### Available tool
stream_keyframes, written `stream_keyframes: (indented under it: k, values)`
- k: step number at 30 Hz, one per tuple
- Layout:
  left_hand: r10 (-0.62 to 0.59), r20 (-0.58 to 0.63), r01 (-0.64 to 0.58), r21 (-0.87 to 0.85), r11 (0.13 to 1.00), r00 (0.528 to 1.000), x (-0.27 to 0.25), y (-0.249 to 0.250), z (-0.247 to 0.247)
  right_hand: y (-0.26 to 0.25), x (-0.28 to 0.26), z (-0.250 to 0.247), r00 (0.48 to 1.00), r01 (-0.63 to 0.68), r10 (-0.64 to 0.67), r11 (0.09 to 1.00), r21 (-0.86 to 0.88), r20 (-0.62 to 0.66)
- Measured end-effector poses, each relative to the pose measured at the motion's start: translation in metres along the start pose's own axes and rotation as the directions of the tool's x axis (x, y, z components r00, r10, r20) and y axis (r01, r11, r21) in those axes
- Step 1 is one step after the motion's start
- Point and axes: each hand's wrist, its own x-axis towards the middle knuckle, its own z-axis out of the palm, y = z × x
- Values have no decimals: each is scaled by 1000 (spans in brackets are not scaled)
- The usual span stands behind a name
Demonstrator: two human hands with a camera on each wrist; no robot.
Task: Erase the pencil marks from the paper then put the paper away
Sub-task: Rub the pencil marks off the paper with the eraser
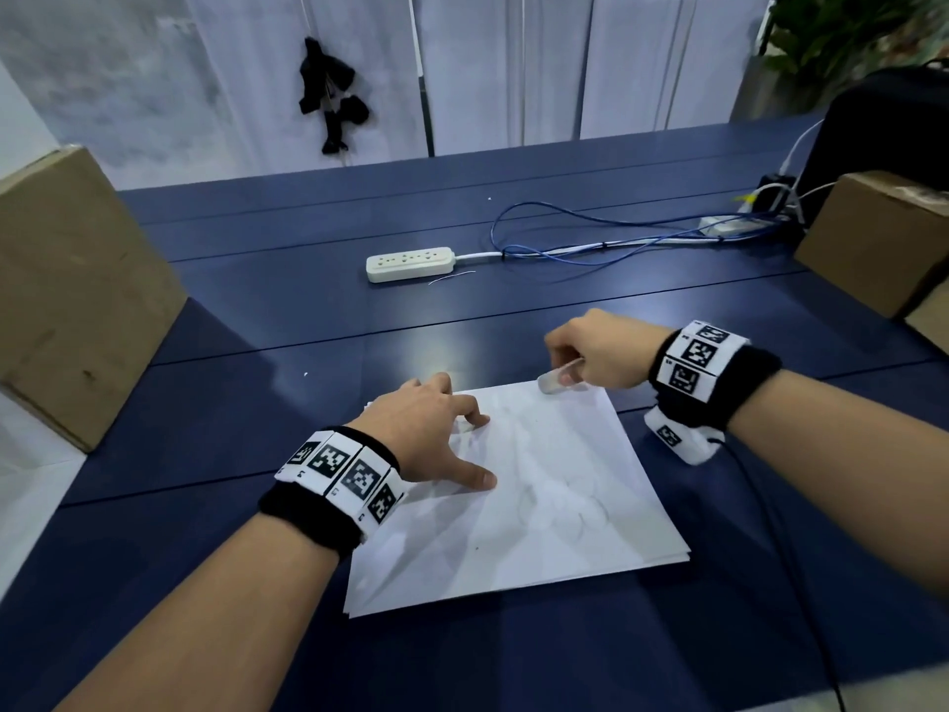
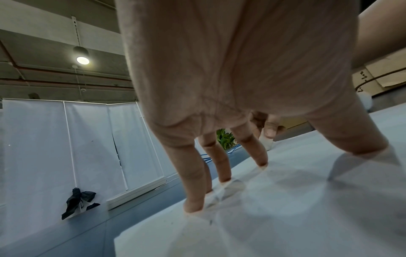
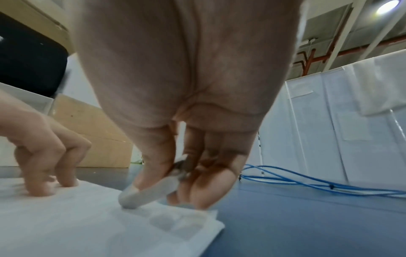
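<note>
So our left hand is spreading its straight fingers on the paper, pinning its far-left part to the blue table. Faint pencil marks are lying mid-sheet, toward us from the eraser, which our right hand is pinching at the far-right corner. The sheet's long axis is running away from us. We're not seeing any readable brand or writing.

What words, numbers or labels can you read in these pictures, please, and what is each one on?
None can be read for certain.
Wristband tags: square code patterns, with small characters under them too small to read.
Box: handwritten dark marks, too blurred to read.
Paper: faint pencil marks only, no legible words.
Power strip: no readable label.
</note>
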Motion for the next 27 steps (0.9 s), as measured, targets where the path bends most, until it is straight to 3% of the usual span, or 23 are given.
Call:
stream_keyframes:
  k: [2, 4, 5, 8, 10, 12, 15, 16, 20, 22, 27]
  values:
    - [-1, 0, 1, -1, 1000, 1000, 0, 0, 0, 1, -10, 1, 988, 72, -76, 997, 27, 137]
    - [0, -4, 0, -3, 1000, 1000, 0, 0, 0, -4, -20, 5, 942, 103, -125, 991, 87, 312]
    - [1, -5, -1, -7, 1000, 1000, 0, -1, 0, -5, -21, 6, 936, 106, -132, 990, 97, 327]
    - [6, -4, -6, -8, 1000, 1000, 0, 0, 0, -6, -9, 1, 995, 36, -35, 999, -7, 98]
    - [5, -6, -5, -6, 1000, 1000, 0, 0, 0, -3, -4, -2, 1000, -19, 19, 998, -53, -12]
    - [3, -7, -3, -7, 1000, 1000, 0, 0, 0, 0, -9, -2, 999, 11, -11, 1000, -17, 37]
    - [0, -4, 0, -5, 1000, 1000, 0, -1, 0, -5, -28, 2, 953, 62, -81, 995, 73, 291]
    - [0, -2, 0, -6, 1000, 1000, 0, -1, 0, -6, -30, 3, 947, 68, -89, 994, 81, 309]
    - [-2, 2, 2, -1, 1000, 1000, 0, 0, 0, 0, -14, 1, 1000, -4, 5, 1000, -27, 24]
    - [-3, 0, 3, -1, 1000, 1000, 0, 0, 0, 3, -10, 0, 999, -27, 26, 999, -47, -27]
    - [1, -6, -1, 0, 1000, 1000, 0, -1, 1, -2, -26, 6, 959, 76, -88, 996, 55, 270]
